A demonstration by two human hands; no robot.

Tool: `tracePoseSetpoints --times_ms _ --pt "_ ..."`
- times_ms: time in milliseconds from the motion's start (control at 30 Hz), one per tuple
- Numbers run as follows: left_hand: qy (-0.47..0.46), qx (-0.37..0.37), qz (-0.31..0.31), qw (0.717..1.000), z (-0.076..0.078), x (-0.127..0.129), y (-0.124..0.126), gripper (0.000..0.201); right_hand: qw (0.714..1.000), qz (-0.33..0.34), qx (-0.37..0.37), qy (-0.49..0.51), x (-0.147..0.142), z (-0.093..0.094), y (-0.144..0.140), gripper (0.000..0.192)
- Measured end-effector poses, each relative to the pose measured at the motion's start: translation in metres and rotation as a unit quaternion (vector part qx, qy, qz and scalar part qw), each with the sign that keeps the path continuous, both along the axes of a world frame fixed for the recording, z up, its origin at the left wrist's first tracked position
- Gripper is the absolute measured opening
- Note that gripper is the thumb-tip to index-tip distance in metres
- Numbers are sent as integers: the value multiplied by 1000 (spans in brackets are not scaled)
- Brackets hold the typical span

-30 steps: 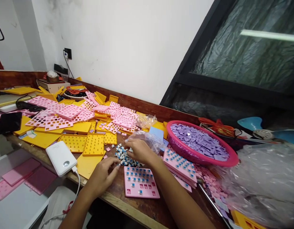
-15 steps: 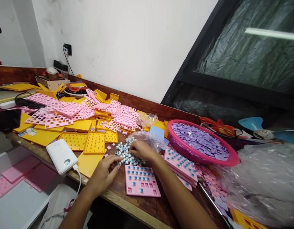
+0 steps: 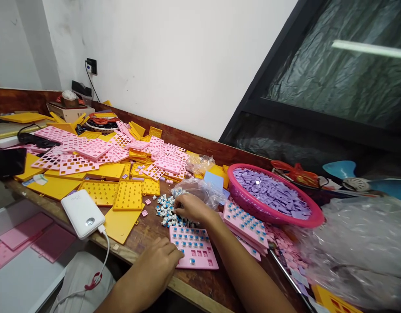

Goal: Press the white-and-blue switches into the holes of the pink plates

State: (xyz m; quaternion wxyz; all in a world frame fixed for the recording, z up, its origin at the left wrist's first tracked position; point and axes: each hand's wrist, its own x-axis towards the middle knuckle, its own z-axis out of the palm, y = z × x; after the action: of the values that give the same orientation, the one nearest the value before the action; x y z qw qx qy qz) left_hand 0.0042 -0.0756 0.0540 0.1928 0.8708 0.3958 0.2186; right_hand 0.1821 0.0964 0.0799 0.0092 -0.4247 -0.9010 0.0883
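Your left hand (image 3: 161, 261) rests with curled fingers on the pink plate's (image 3: 193, 248) near corner. Your right hand (image 3: 190, 208) pinches into the pile of small switches (image 3: 166, 211), beside a plastic bag (image 3: 203, 191).

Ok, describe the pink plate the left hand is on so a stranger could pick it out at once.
Start at the round pink basket of lilac caps and move left past the stack of filled pink plates. At the bench's near edge lies a single pink plate, the left hand on its corner. Unlike the stack, it lies alone, with some sockets unfilled.
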Motion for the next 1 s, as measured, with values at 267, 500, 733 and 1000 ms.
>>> tracePoseSetpoints --times_ms 267,500,733,1000 --pt "-55 -7 0 998 -1 -2 0 21 993 24 -19 115 12 33 -10 4" --pt "-26 -15 10 999 -5 -2 -4 23 985 -3 -40 169 57 46 -61 14" --pt "-22 -52 7 998 -6 0 -9 25 986 -48 -85 138 100 21 -111 14" --pt "-67 -72 20 995 -17 -6 -4 28 979 -58 -117 156 100 8 -122 15"
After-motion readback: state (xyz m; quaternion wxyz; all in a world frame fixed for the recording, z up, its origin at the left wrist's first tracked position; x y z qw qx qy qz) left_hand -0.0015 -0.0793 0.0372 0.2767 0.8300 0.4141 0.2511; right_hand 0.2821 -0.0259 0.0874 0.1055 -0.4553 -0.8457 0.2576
